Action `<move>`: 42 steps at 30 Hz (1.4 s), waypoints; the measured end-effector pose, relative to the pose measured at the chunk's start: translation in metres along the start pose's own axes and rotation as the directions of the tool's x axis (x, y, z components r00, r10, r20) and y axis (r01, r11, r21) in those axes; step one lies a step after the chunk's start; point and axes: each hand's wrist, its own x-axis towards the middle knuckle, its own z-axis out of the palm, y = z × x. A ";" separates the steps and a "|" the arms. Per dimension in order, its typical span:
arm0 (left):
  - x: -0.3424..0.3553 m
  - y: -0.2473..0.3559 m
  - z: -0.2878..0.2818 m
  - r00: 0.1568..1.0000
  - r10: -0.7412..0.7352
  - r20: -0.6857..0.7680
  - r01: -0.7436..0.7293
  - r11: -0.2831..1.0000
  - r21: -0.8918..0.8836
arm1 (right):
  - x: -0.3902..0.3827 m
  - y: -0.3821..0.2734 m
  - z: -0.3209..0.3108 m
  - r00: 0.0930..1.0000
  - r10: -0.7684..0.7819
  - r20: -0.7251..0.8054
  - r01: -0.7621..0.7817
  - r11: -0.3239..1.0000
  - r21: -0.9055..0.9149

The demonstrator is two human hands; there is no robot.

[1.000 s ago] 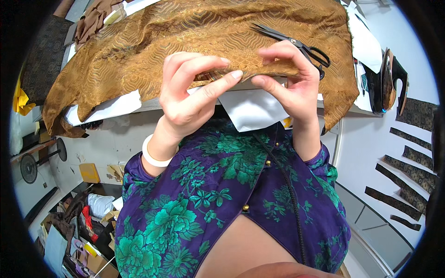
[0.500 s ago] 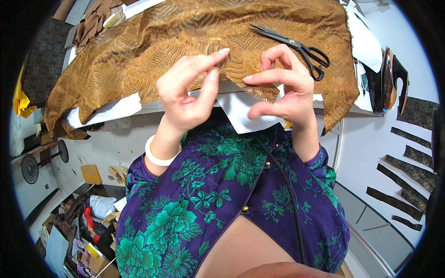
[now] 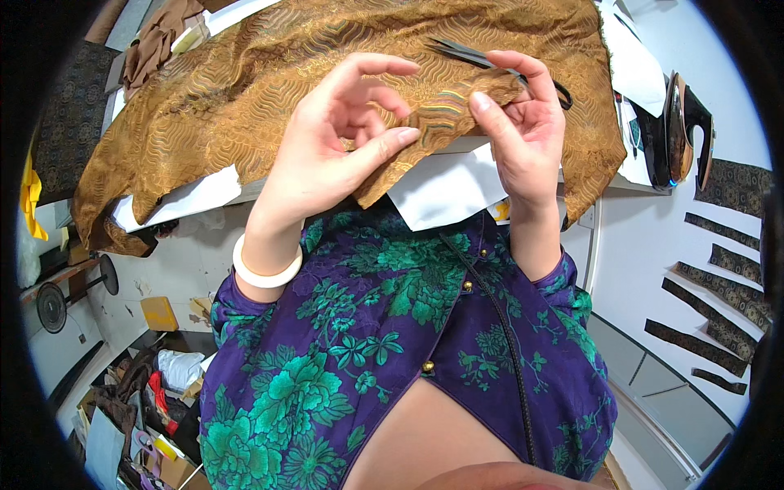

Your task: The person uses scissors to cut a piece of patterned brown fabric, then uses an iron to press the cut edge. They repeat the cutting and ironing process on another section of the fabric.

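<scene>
A strip of brown-gold brocade fabric (image 3: 447,106), with a wavy multicoloured pattern, stretches between my two hands above the table edge. My right hand (image 3: 527,122) grips its upper right end between thumb and fingers. On the left part rests the thumb of my left hand (image 3: 343,122); its index finger is raised off the cloth while the other fingers curl close to the strip. Black-handled scissors (image 3: 461,54) lie on the larger brocade cloth (image 3: 269,106), their handles partly hidden behind my right hand. Below the strip hangs a white sheet (image 3: 449,188).
At the right edge of the table stands an iron (image 3: 682,135). Dark patterned fabric strips (image 3: 702,347) lie on a white surface farther right. Brown cloth (image 3: 163,45) is heaped at the back left. A cluttered pile with a white plastic bag (image 3: 180,369) sits low on the left.
My hands have lifted the fabric strip and turned its patterned face up. The right hand has closed on its end and now covers part of the scissors.
</scene>
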 end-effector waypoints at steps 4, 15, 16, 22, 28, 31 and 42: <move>-0.014 -0.011 0.001 0.983 -0.032 -0.182 0.041 0.998 0.048 | -0.002 0.009 -0.004 0.993 -0.058 -0.103 0.061 0.998 0.032; -0.029 -0.037 0.004 0.970 -0.072 -0.234 0.079 0.997 0.022 | -0.007 0.016 0.014 0.955 -0.214 -0.205 0.185 0.971 -0.150; -0.029 -0.039 0.004 0.966 -0.052 -0.253 0.055 0.998 0.005 | -0.007 0.015 0.015 0.954 -0.212 -0.213 0.185 0.973 -0.141; -0.027 -0.037 0.008 0.946 -0.102 -0.307 0.080 0.993 -0.083 | -0.017 0.012 -0.004 0.960 -0.272 -0.067 0.180 0.783 -0.595; -0.022 -0.033 0.006 0.943 -0.172 -0.283 0.158 0.985 -0.074 | -0.029 0.011 -0.006 0.955 -0.222 -0.197 0.097 0.861 -0.500; -0.021 -0.032 0.007 0.937 -0.215 -0.276 0.174 0.971 -0.166 | -0.030 0.000 -0.003 0.956 -0.071 -0.285 -0.029 0.942 -0.335; -0.021 -0.034 0.012 0.912 -0.229 -0.340 0.153 0.959 -0.238 | -0.038 0.027 0.001 0.914 -0.269 -0.302 0.096 0.870 -0.484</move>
